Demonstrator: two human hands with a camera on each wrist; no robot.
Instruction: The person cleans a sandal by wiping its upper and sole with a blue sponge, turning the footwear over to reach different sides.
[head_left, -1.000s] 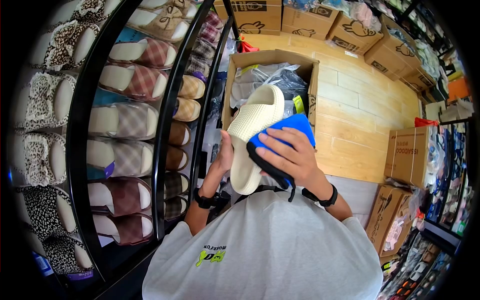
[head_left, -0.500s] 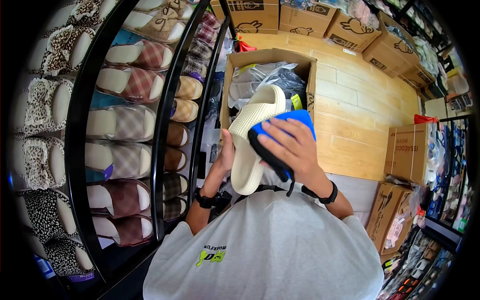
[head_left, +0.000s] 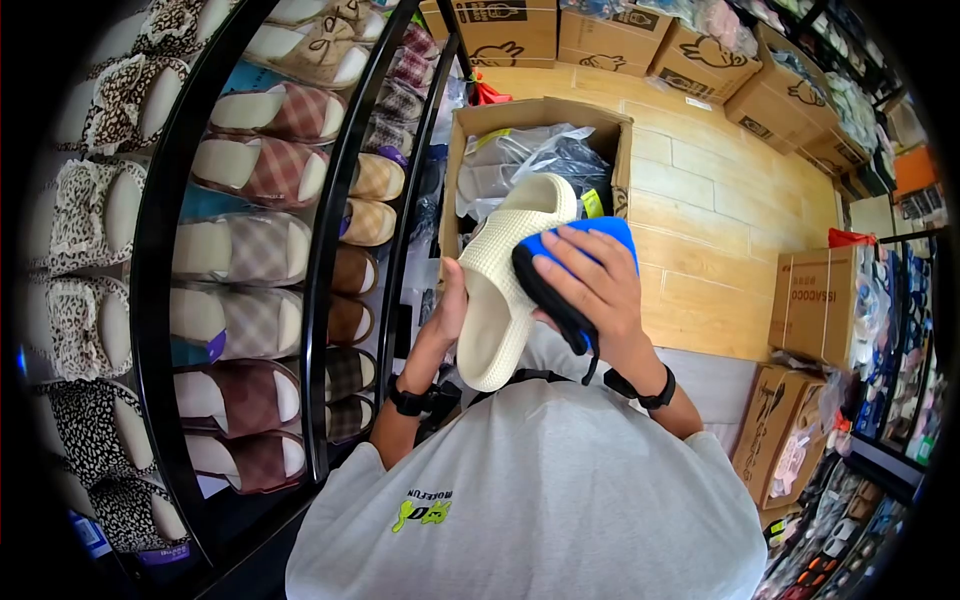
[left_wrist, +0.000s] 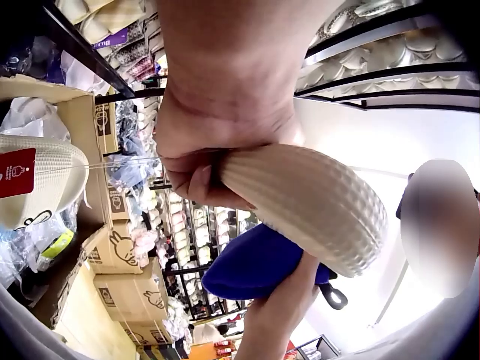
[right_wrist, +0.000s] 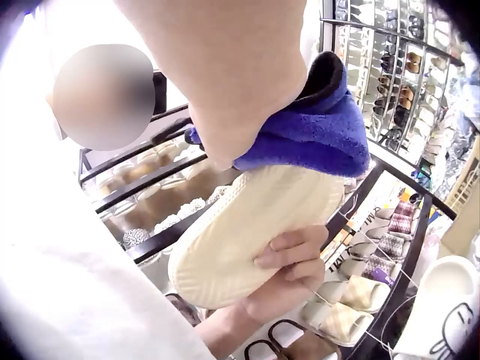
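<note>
One cream slipper (head_left: pixel 495 240) is gripped by the fingers of the left hand (head_left: pixel 449 306), seemingly for steadiness against the blue cloth (head_left: pixel 618 240) grasped by the right hand (head_left: pixel 600 292).

The left hand (head_left: pixel 450 305) curls its fingers (right_wrist: pixel 289 251), thumb (head_left: pixel 453 278) extended — the right hand (head_left: pixel 598 290) lies back-up, fingers slightly bent.

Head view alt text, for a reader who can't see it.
A person's left hand holds a cream slipper; their right hand holds a blue-and-black cloth against its side. Beyond is an open carton of plastic-wrapped goods; slippers fill black racks at left.
</note>
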